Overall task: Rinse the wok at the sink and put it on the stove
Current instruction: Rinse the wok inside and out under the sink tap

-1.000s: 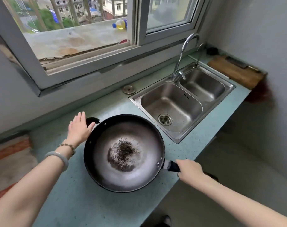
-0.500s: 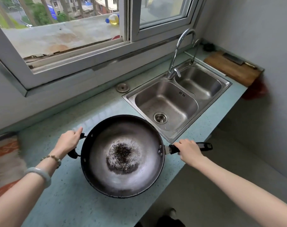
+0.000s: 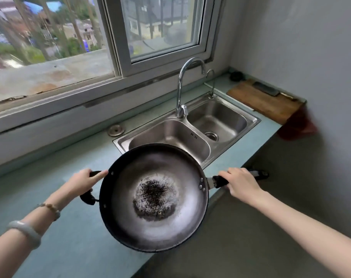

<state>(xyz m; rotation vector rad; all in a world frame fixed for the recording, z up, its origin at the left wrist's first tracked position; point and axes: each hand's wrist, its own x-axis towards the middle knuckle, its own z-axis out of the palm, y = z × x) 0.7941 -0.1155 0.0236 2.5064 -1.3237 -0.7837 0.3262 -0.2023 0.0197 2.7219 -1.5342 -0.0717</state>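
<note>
A dark wok (image 3: 156, 221) with a burnt black patch in its middle is held up off the teal counter, its far rim over the front of the left basin. My left hand (image 3: 84, 182) grips the small loop handle on its left side. My right hand (image 3: 240, 182) is closed around the long black handle on the right. Behind it is the steel double sink (image 3: 226, 119) with a curved tap (image 3: 181, 91) between the basins. No stove is in view.
A wooden cutting board (image 3: 264, 101) with a cleaver lies at the counter's far right end, a red cloth hanging below it. A round metal cap (image 3: 116, 130) sits left of the sink. The window and sill run along the back.
Both hands closed on the wok's handles, lifted it off the counter and carried it right, toward the sink. The view swung right as well.
</note>
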